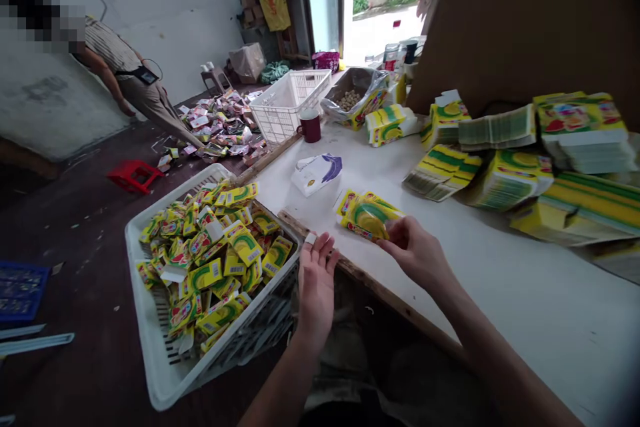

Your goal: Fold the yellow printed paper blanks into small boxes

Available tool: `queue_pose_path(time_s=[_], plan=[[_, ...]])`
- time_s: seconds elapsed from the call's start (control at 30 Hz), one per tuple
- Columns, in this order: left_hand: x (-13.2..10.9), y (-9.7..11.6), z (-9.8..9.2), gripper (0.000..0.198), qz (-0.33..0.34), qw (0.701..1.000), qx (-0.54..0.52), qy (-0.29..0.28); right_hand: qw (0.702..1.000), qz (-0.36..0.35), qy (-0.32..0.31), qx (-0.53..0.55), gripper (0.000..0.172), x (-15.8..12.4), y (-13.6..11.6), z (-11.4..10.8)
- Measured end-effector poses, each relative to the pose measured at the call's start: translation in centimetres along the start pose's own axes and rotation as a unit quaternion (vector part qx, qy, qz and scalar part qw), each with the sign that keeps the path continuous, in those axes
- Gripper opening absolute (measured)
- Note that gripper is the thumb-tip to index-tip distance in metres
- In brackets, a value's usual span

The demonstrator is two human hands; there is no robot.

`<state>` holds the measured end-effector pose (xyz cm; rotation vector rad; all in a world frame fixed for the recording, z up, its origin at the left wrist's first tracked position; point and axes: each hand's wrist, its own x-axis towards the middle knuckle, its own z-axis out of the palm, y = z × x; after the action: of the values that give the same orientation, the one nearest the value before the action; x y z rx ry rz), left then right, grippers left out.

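Left hand: (pixel 317 280) just right of the big white slatted plastic crate (pixel 143 330); palm turned up, fingers parted and lightly curled, white covering on one fingertip. Nothing seen in its grip.
Right hand: (pixel 417 250) farther right of the crate; thumb and fingers pinched together on a carton's near end. Firmness: cannot tell.
Pinched carton: yellow-and-green printed card carton (pixel 370 217), lying on the white tabletop (pixel 380 273), right of the crate. End hold probably chosen to leave the printed face uncovered.
Crate load: jumbled small yellow-and-green card boxes (pixel 245 245) inside the crate. Crate sits close by the table edge, likely for easy reach.
Tissue pack: white-and-purple soft pack (pixel 317 175), beyond and right of the crate.
Carton bundles: flat yellow-and-green card stacks (pixel 445 170), well right of the crate; bundled perhaps to save room.
Mug: dark red, handled (pixel 311 127), beyond the crate.
Lined box: yellow carton with clear plastic liner (pixel 370 107), farther beyond the crate; small round pale pieces inside.
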<state>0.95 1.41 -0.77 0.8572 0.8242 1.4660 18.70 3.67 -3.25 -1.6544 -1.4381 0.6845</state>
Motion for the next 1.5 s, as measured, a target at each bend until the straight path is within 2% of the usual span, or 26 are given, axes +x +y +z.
queue_pose_path(time_s=[0.07, 0.13, 0.2, 0.33, 0.4, 0.47, 0.57, 0.67, 0.77, 0.83, 0.9, 0.97, 1.03, 1.07, 1.13, 1.17, 1.23, 1.27, 1.3, 1.33, 1.37, 1.43, 1.47, 1.5], plan=[[-0.3, -0.3, 0.3, 0.080, 0.028, 0.999, 0.009, -0.026, 0.993, -0.039, -0.054, 0.100, 0.018, -1.8, -1.5, 0.0], [-0.6, -0.2, 0.9, 0.075, 0.031, 0.998, 0.016, -0.043, 0.973, -0.069, -0.140, 0.171, 0.016, -3.9, -3.2, 0.5], [-0.7, 0.3, 1.5, 0.065, 0.024, 0.999, 0.020, -0.033, 0.957, -0.062, -0.178, 0.219, 0.016, -5.7, -4.8, 1.0], [-0.4, 1.4, 2.4, 0.046, 0.056, 0.997, -0.018, 0.047, 0.942, -0.061, -0.159, 0.291, 0.012, -7.6, -6.3, 1.7], [-0.3, 1.7, 2.5, 0.045, 0.068, 0.994, -0.026, 0.079, 0.939, -0.089, -0.163, 0.290, 0.014, -7.9, -6.4, 1.8], [-0.5, 1.6, 2.2, 0.052, 0.058, 0.995, -0.001, 0.081, 0.934, -0.100, -0.172, 0.295, 0.017, -7.8, -6.1, 2.0], [-1.0, 1.2, 1.6, 0.060, 0.030, 0.998, 0.045, 0.025, 0.933, -0.050, -0.121, 0.336, 0.023, -7.3, -5.1, 2.0], [-1.3, 0.7, 0.9, 0.041, 0.023, 0.997, 0.076, -0.011, 0.937, -0.024, -0.072, 0.341, 0.021, -6.6, -4.0, 1.4], [-1.1, 0.7, 0.3, 0.019, 0.019, 0.992, 0.126, 0.007, 0.957, -0.049, -0.073, 0.276, 0.014, -6.1, -3.3, 0.2], [-0.7, 1.2, 0.1, 0.020, 0.038, 0.987, 0.153, -0.006, 0.974, -0.091, -0.008, 0.205, 0.010, -5.8, -2.9, -0.8], [-0.3, 2.2, -0.1, 0.036, 0.088, 0.980, 0.172, -0.039, 0.978, -0.157, 0.089, 0.104, 0.008, -5.4, -2.5, -1.8], [0.0, 3.7, 0.1, 0.064, 0.138, 0.958, 0.238, -0.079, 0.961, -0.237, 0.142, -0.007, 0.013, -5.2, -2.2, -2.6], [0.0, 5.0, 0.5, 0.100, 0.135, 0.910, 0.370, -0.131, 0.937, -0.324, 0.104, -0.078, 0.017, -5.2, -2.2, -3.1], [0.0, 5.4, 0.8, 0.107, 0.103, 0.877, 0.438, -0.169, 0.926, -0.361, 0.070, -0.091, 0.019, -5.3, -2.3, -3.2], [-0.2, 5.7, 1.3, 0.093, 0.024, 0.821, 0.517, -0.241, 0.916, -0.392, 0.029, -0.082, 0.023, -5.5, -2.7, -3.0], [-0.3, 5.5, 1.5, 0.079, -0.001, 0.807, 0.532, -0.257, 0.923, -0.378, 0.040, -0.062, 0.027, -5.7, -2.9, -2.9], [-0.5, 4.7, 1.8, 0.060, -0.009, 0.805, 0.541, -0.244, 0.952, -0.288, 0.106, 0.002, 0.049, -5.9, -3.2, -2.3], [-0.7, 4.2, 1.8, 0.060, 0.003, 0.811, 0.542, -0.220, 0.964, -0.226, 0.129, 0.055, 0.062, -5.9, -3.3, -2.0], [-1.0, 3.7, 1.8, 0.065, 0.016, 0.815, 0.544, -0.199, 0.971, -0.162, 0.125, 0.126, 0.069, -5.9, -3.4, -1.7], [-1.2, 3.2, 1.7, 0.070, 0.027, 0.816, 0.545, -0.191, 0.968, -0.099, 0.089, 0.211, 0.068, -5.9, -3.5, -1.4], [-1.5, 2.8, 1.6, 0.074, 0.040, 0.814, 0.547, -0.193, 0.952, -0.036, 0.024, 0.303, 0.061, -5.9, -3.6, -1.0], [-1.8, 2.3, 1.4, 0.075, 0.079, 0.798, 0.558, -0.211, 0.874, 0.073, -0.124, 0.464, 0.047, -5.9, -3.9, -0.6], [-1.9, 2.1, 1.3, 0.074, 0.103, 0.785, 0.567, -0.225, 0.832, 0.110, -0.177, 0.514, 0.044, -5.9, -4.0, -0.5], [-1.9, 2.1, 1.2, 0.072, 0.128, 0.770, 0.577, -0.241, 0.802, 0.132, -0.211, 0.542, 0.042, -5.9, -4.0, -0.4]])
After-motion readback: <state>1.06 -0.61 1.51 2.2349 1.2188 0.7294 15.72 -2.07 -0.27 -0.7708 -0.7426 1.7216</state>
